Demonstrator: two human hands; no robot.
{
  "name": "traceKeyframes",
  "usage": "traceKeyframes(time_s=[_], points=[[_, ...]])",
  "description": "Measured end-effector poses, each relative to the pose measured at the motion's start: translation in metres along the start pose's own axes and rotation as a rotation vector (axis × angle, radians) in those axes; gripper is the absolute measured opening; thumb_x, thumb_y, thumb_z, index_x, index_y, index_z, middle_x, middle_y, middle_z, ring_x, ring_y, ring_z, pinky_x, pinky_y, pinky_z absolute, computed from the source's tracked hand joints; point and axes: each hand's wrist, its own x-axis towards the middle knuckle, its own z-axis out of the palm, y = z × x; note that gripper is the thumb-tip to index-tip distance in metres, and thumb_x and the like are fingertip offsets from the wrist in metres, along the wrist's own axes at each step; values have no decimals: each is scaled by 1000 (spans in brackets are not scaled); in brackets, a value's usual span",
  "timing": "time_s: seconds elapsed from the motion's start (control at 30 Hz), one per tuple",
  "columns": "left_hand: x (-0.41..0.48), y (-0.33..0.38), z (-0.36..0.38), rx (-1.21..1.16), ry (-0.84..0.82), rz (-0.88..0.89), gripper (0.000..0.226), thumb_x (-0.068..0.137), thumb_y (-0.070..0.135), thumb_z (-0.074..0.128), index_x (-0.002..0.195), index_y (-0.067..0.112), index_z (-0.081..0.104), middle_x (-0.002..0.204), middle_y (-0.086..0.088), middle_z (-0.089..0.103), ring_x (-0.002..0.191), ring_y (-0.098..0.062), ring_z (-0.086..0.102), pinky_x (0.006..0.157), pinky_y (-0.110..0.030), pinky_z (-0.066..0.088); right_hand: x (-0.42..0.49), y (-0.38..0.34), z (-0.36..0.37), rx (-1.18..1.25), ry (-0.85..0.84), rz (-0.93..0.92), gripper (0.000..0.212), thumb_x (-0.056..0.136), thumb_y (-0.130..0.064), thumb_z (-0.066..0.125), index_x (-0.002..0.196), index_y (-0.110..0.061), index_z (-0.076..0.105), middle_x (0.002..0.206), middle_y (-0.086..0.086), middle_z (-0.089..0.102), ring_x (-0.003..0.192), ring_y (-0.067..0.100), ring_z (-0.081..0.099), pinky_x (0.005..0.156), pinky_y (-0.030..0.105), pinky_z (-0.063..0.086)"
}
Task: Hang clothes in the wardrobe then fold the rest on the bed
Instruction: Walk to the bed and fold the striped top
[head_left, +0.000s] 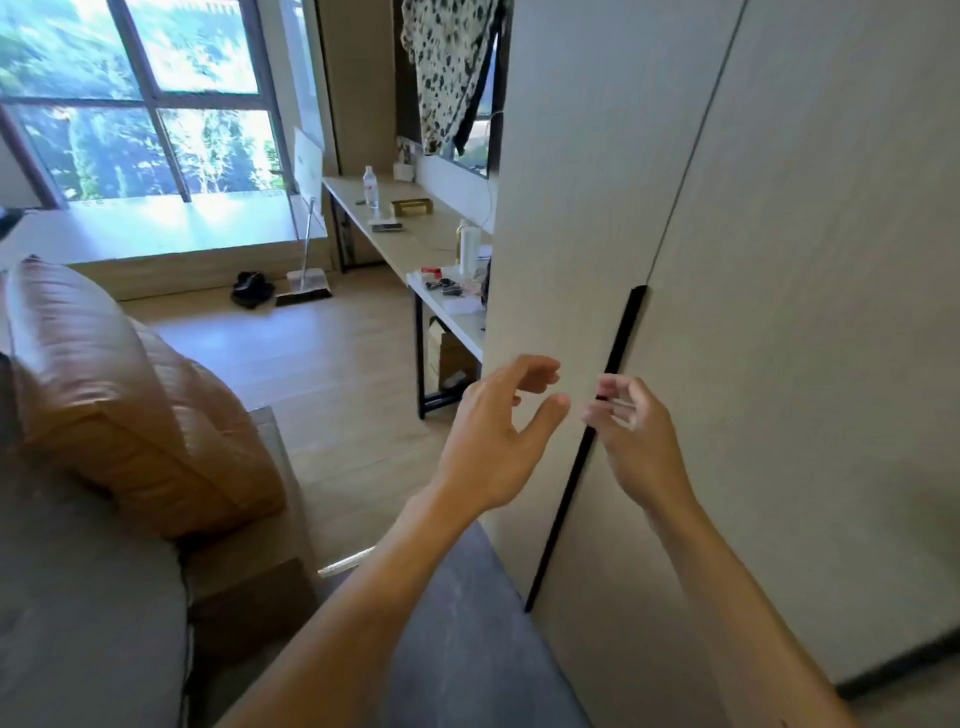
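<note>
Two bare hands, left hand (493, 436) and right hand (636, 441), fingers loosely spread and empty, raised at the closed wardrobe (779, 260) by its black handle strip (618, 338); spotted garment (447, 67) hangs beyond; hanging seemingly unstarted, folding entirely left

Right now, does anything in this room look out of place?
Yes: a spotted garment hangs outside the closed wardrobe, up by the wall over the long desk. Dark shoes sit loose on the floor.
</note>
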Motion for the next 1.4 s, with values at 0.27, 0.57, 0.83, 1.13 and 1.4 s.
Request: traceKeyframes(time_s=[0.27, 0.57, 0.83, 1.13, 1.4], points=[[-6, -82, -75, -74, 193, -204, 13, 98, 21, 62, 106, 30, 64, 96, 17, 71, 94, 3, 65, 78, -7, 48, 52, 0, 150, 151, -170, 47, 26, 94, -23, 65, 120, -23, 60, 114, -5, 65, 106, 11, 63, 77, 20, 48], [49, -177, -125, -53, 259, -303, 16, 97, 29, 61, 111, 23, 67, 103, 12, 73, 98, -6, 70, 86, -27, 58, 138, 5, 256, 231, -161, 120, 18, 95, -24, 65, 113, -21, 64, 103, -4, 70, 101, 13, 68, 92, 32, 54], [153, -269, -121, -82, 334, -352, 22, 96, 35, 63, 110, 18, 69, 101, 8, 74, 98, -17, 72, 86, -45, 61, 262, 26, 327, 272, -236, 116, 17, 95, -22, 64, 112, -19, 65, 102, 0, 72, 97, 17, 70, 87, 32, 57], [295, -348, -149, -74, 529, -344, 32, 91, 48, 57, 109, 25, 69, 102, 9, 75, 99, -18, 72, 84, -42, 61, 427, 13, 413, 264, -426, 81, 14, 96, -22, 63, 109, -23, 64, 103, -3, 70, 97, 18, 71, 90, 36, 55], [393, -443, -206, -103, 650, -425, 32, 87, 52, 58, 103, 28, 71, 99, 10, 76, 97, -16, 73, 85, -47, 60, 538, -1, 533, 233, -554, 37, 13, 96, -21, 63, 109, -25, 65, 98, -3, 73, 93, 13, 71, 93, 41, 56]])
